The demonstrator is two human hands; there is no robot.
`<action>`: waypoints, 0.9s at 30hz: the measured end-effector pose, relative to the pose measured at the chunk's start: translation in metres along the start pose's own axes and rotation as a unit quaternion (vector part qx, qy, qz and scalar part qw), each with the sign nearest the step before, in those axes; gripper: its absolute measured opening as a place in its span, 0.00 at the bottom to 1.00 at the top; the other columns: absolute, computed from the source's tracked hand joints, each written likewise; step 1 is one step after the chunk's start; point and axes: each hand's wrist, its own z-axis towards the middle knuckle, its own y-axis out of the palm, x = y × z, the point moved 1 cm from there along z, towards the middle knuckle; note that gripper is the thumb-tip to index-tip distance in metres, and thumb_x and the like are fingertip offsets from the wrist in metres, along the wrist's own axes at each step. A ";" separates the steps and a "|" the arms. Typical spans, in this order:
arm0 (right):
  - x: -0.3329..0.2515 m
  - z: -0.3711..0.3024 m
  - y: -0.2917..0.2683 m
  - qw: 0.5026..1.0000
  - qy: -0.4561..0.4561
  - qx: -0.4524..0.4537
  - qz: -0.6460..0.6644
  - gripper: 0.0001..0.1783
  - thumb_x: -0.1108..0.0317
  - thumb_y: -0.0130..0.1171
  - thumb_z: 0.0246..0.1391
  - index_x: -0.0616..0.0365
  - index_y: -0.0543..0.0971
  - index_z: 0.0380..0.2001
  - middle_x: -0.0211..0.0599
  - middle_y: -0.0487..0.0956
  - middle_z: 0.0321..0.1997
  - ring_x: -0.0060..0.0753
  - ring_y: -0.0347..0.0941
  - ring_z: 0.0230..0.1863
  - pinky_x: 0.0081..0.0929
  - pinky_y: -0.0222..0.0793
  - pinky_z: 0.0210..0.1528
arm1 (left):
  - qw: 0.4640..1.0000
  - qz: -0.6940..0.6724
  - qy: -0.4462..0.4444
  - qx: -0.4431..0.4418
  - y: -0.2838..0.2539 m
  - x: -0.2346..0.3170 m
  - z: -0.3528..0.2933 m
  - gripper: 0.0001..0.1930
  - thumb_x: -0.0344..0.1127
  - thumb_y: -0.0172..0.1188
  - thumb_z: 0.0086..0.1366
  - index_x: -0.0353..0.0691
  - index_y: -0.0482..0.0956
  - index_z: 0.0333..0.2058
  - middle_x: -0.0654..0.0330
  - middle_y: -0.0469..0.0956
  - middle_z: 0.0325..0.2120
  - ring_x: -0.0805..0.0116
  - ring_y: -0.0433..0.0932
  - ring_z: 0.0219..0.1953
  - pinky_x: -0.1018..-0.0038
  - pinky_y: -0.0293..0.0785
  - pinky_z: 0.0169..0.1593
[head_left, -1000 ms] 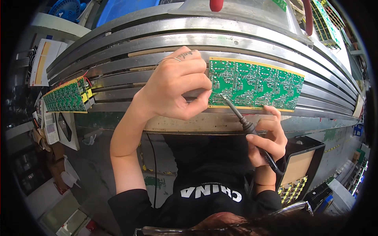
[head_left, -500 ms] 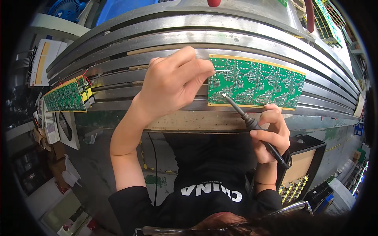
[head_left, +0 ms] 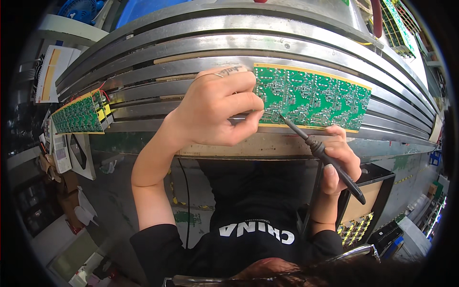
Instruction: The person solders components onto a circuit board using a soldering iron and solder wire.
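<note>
A long green circuit board with yellow edge strips lies on the metal rails, its solder joints facing up. My right hand grips the black handle of a soldering iron; the tip touches or hovers just over the board's lower left part. Over the board's left end, my left hand is closed in a pinch. A thin solder wire curves over the back of that hand; the end between the fingertips is too small to make out clearly.
Metal rails run across the bench. At their left end stands another green board with red wires and yellow parts. A black-framed box sits below right. A blue bin and a blue fan are at the far left.
My left hand has moved down along the board's left end and turned, its fingers more curled. The iron's tip has shifted slightly right, and my right hand has moved right and down with it.
</note>
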 end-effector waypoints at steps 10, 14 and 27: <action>-0.004 0.014 -0.003 0.998 -0.019 -0.060 -0.031 0.13 0.61 0.63 0.48 0.61 0.82 0.28 0.39 0.80 0.26 0.35 0.71 0.27 0.48 0.71 0.54 | 1.000 -0.003 0.009 0.002 0.008 0.000 -0.004 0.08 0.20 0.65 0.45 0.40 0.79 0.24 0.65 0.66 0.22 0.69 0.60 0.20 0.74 0.58 0.26; -0.011 0.028 -0.007 0.994 -0.032 -0.097 -0.048 0.12 0.61 0.64 0.48 0.61 0.83 0.28 0.39 0.80 0.26 0.35 0.72 0.28 0.47 0.72 0.53 | 0.999 0.024 0.022 -0.008 0.007 0.003 -0.004 0.08 0.20 0.65 0.46 0.40 0.79 0.24 0.65 0.67 0.23 0.69 0.60 0.20 0.74 0.58 0.26; -0.039 0.039 0.000 0.970 -0.102 -0.167 -0.147 0.12 0.61 0.64 0.47 0.59 0.85 0.28 0.38 0.80 0.26 0.36 0.72 0.28 0.48 0.72 0.51 | 0.990 0.011 -0.116 0.081 -0.015 -0.001 0.001 0.05 0.24 0.67 0.60 0.41 0.82 0.32 0.68 0.72 0.30 0.72 0.64 0.22 0.74 0.60 0.25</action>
